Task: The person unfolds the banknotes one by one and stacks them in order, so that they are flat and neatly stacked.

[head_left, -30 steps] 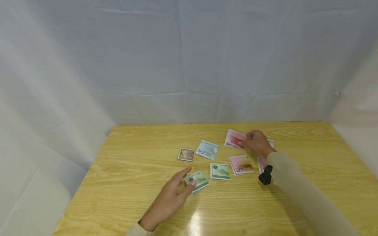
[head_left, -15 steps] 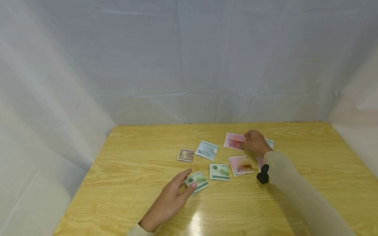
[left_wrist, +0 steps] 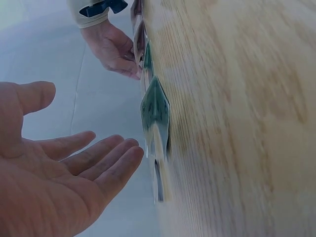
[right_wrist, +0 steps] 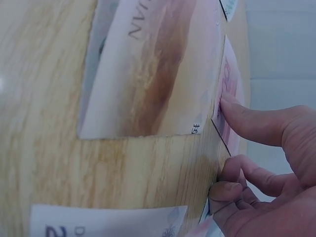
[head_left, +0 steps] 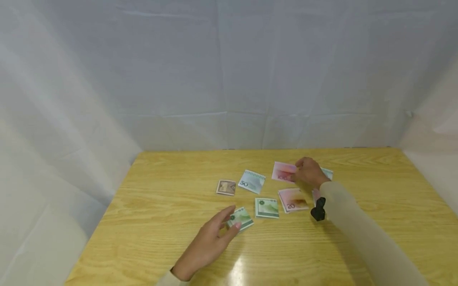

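Observation:
My right hand point(head_left: 309, 173) is at the back right of the table, pinching the right edge of a pink 100 banknote point(head_left: 282, 172). In the right wrist view the thumb lies on that note's face, with the other fingers curled at its edge. My left hand point(head_left: 209, 243) hovers, fingers relaxed and apart, at the near left beside a folded green banknote point(head_left: 245, 219). The left wrist view shows the palm holding nothing and the green note tented on the table. A second green banknote point(head_left: 266, 208) and a pinkish-brown 20 banknote point(head_left: 292, 200) lie between the hands.
A blue-green 50 banknote point(head_left: 252, 182) and a small brown banknote point(head_left: 226, 187) lie left of the 100. Partly hidden by the right arm are a pink banknote point(head_left: 315, 194) and a bluish one point(head_left: 327, 173). White sheeting point(head_left: 243, 79) rises behind the wooden table point(head_left: 164, 174).
The pink 100 banknote has turned straighter and shifted slightly toward me under my right hand, which moved a little left. My left hand has hardly moved.

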`<state>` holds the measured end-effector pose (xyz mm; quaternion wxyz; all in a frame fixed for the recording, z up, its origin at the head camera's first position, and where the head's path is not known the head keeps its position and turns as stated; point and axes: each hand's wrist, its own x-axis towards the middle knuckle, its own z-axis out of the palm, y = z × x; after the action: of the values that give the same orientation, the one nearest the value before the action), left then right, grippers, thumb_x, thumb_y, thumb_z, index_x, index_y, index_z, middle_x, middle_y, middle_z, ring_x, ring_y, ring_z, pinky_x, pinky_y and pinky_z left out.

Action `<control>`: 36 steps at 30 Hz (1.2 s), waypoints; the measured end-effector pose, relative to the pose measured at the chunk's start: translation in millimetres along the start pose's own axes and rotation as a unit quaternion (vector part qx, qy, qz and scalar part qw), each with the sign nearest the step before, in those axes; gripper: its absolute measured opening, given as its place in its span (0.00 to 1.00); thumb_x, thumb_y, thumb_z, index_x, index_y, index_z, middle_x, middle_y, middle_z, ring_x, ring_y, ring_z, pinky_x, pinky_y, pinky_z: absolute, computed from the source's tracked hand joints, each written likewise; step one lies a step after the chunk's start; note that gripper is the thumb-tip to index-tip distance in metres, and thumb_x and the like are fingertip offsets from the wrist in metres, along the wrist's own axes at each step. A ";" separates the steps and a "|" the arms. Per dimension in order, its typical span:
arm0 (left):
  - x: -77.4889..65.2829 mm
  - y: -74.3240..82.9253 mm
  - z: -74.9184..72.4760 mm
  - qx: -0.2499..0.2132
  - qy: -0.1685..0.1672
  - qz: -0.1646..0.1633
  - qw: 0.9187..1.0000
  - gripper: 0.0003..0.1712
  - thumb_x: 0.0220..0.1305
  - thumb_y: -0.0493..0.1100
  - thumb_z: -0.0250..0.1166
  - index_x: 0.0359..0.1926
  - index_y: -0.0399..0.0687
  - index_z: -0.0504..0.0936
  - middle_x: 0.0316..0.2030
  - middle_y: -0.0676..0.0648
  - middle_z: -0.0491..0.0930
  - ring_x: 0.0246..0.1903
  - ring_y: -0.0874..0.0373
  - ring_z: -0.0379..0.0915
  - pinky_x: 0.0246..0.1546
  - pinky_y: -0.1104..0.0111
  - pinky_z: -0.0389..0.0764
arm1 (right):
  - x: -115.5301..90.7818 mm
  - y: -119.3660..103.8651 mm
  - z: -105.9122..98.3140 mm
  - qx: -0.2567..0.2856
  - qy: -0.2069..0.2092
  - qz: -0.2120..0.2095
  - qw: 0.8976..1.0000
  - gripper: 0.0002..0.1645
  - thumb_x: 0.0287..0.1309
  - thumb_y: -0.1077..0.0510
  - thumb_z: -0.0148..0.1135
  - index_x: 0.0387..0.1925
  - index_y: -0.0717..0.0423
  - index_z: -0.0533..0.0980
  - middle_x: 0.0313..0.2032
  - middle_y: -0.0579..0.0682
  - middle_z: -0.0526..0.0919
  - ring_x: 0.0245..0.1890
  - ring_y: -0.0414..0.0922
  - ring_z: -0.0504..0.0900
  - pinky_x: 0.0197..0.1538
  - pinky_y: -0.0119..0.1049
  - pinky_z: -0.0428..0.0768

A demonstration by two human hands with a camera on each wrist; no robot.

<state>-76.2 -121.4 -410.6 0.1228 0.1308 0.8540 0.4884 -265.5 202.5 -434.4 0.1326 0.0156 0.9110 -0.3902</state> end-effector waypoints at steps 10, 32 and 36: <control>-0.5 -0.1 1.0 -0.002 -0.006 -0.005 1.000 0.38 0.78 0.57 0.54 0.76 0.39 0.59 0.73 0.36 0.61 0.69 0.37 0.63 0.66 0.45 0.71 | 0.2 -2.1 0.2 0.018 0.005 -0.003 1.000 0.36 0.51 0.60 0.75 0.56 0.69 0.65 0.55 0.64 0.70 0.49 0.57 0.70 0.57 0.54 0.76; -1.8 -3.5 2.0 -0.003 -0.012 0.002 1.000 0.38 0.77 0.58 0.54 0.75 0.38 0.59 0.72 0.35 0.63 0.68 0.38 0.64 0.67 0.45 0.71 | -1.8 -11.9 5.5 0.058 0.050 0.002 0.997 0.27 0.63 0.64 0.65 0.59 0.68 0.64 0.53 0.67 0.73 0.50 0.59 0.74 0.55 0.51 0.79; -2.5 -3.9 1.7 0.001 -0.014 0.008 1.000 0.38 0.78 0.58 0.53 0.75 0.38 0.59 0.72 0.35 0.63 0.68 0.38 0.65 0.66 0.46 0.72 | -3.5 -15.7 5.2 0.074 0.058 -0.004 0.996 0.26 0.64 0.65 0.64 0.58 0.68 0.64 0.52 0.67 0.74 0.50 0.59 0.75 0.56 0.51 0.79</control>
<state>-73.7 -122.8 -414.6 0.1310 0.1447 0.8513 0.4870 -263.0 188.1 -425.8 0.0763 0.0442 0.8858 -0.4555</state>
